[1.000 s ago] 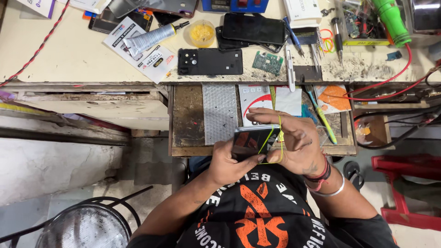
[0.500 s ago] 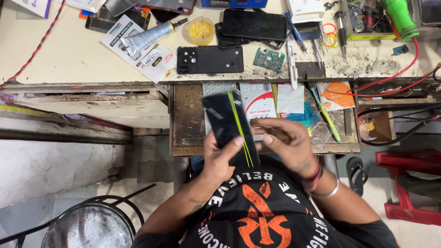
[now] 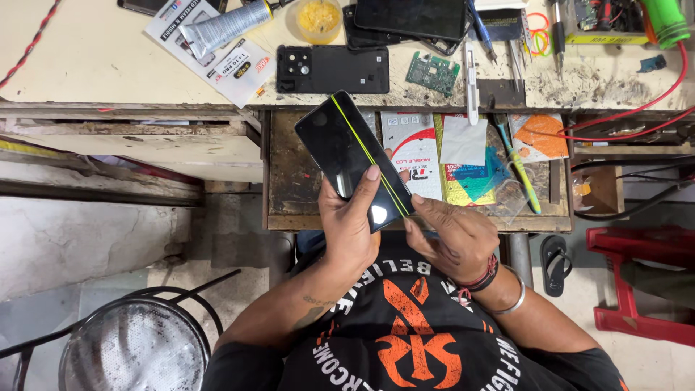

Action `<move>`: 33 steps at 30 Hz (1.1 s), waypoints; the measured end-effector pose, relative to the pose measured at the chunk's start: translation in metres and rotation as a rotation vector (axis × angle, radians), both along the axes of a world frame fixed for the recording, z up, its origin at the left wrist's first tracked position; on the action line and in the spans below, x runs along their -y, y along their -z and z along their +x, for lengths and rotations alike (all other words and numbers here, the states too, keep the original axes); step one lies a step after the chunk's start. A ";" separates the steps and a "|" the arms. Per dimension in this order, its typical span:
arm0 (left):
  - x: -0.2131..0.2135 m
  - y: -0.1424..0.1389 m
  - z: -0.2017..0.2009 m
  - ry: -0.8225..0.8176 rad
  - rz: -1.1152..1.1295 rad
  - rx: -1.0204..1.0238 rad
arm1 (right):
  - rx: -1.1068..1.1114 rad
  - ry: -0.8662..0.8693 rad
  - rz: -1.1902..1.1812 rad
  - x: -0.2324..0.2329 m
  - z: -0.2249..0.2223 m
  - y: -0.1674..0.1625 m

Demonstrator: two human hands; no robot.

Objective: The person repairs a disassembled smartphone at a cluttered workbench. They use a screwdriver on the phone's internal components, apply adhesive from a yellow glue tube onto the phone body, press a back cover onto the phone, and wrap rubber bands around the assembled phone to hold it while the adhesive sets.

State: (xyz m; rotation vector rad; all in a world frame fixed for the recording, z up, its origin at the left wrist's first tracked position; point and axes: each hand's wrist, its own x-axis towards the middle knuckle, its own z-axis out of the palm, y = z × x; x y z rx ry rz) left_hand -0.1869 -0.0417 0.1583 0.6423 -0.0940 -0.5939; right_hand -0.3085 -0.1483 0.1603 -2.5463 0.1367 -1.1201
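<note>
Here the left hand (image 3: 351, 224) grips a black phone (image 3: 352, 158), long axis toward eleven o'clock; the right hand (image 3: 449, 235) pinches its lower corner.

Both forearms come up from the bottom of the view and meet in front of the chest. The left hand (image 3: 352, 221) is raised with its back toward the camera, fingers curled into a grip and the thumb (image 3: 368, 190) stretched upward and pressed flat. The left forearm is bare and slants in from the lower left, a small tattoo near the wrist. The right hand (image 3: 452, 235) sits just beside it, slightly lower, its fingers bunched and pointing left toward the left hand, the forefinger (image 3: 427, 206) extended. The right wrist carries a dark beaded band and a metal bangle.
</note>
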 end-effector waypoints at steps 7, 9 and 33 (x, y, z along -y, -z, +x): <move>0.001 -0.004 -0.001 -0.011 0.001 -0.029 | 0.018 -0.006 -0.039 0.002 0.002 0.003; 0.000 -0.003 -0.001 -0.016 0.010 -0.027 | 0.024 -0.011 -0.025 0.002 0.002 0.004; -0.026 0.063 0.039 0.084 0.205 0.268 | -0.127 0.497 0.204 0.195 0.044 0.001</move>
